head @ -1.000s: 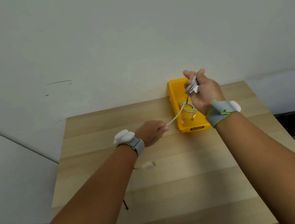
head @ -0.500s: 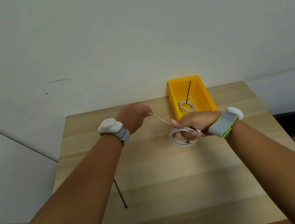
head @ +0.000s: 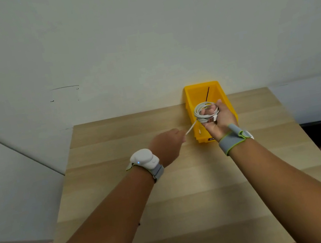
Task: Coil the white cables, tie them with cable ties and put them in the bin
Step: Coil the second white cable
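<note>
The right hand (head: 218,121) has its fingers closed through a coil of white cable (head: 205,111), holding the loops up over the bin, while the left hand (head: 168,146) is pinched shut on the loose tail of that same cable — a short stretch of it runs taut-ish between the two hands. Nearest the camera it's just forearms and the bare wooden table (head: 124,191), a sensor band on each wrist. What's changed: half a second back the coil was down low near the tabletop in front of the bin and the left hand was stretched out farther toward the wall pulling a longer tail; now the coil has come up in front of the yellow bin (head: 192,99) and the tail is much shorter, so another wrap or so has gone on. Looks like the coiling is nearly done, but no tie is on this bundle yet as far as can be seen. Farther back, a black cable tie (head: 207,93) leans inside the bin against the back wall — the bin's floor is mostly hidden by the hand.
</note>
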A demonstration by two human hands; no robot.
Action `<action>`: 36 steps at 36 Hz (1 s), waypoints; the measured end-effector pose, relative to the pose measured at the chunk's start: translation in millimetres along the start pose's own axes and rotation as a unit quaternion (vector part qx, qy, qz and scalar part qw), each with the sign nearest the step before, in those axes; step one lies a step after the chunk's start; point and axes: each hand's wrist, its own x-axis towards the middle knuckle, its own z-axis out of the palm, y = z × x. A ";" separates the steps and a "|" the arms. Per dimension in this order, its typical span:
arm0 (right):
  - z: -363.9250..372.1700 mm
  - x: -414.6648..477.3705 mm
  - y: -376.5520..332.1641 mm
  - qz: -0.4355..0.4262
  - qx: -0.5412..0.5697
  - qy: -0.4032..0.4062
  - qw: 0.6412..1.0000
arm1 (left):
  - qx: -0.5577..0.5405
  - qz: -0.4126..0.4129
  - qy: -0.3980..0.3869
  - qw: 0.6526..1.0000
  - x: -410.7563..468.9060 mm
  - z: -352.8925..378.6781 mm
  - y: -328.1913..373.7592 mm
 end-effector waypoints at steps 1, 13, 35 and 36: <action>-0.4 -0.7 2.2 -0.017 -0.024 0.016 0.999 | 0.017 0.025 0.013 0.999 -1.0 -4.0 1.5; -19.6 -1.0 17.2 -0.061 -0.605 -0.116 0.785 | 0.093 0.236 0.070 0.965 4.7 -51.6 -4.0; -27.4 -30.4 37.2 0.131 -0.499 -0.197 0.834 | -0.665 -0.243 0.026 0.706 -21.5 24.0 -8.0; -26.8 -31.0 38.4 0.133 -0.489 -0.185 0.842 | -0.670 -0.253 0.025 0.697 -20.9 25.5 -4.8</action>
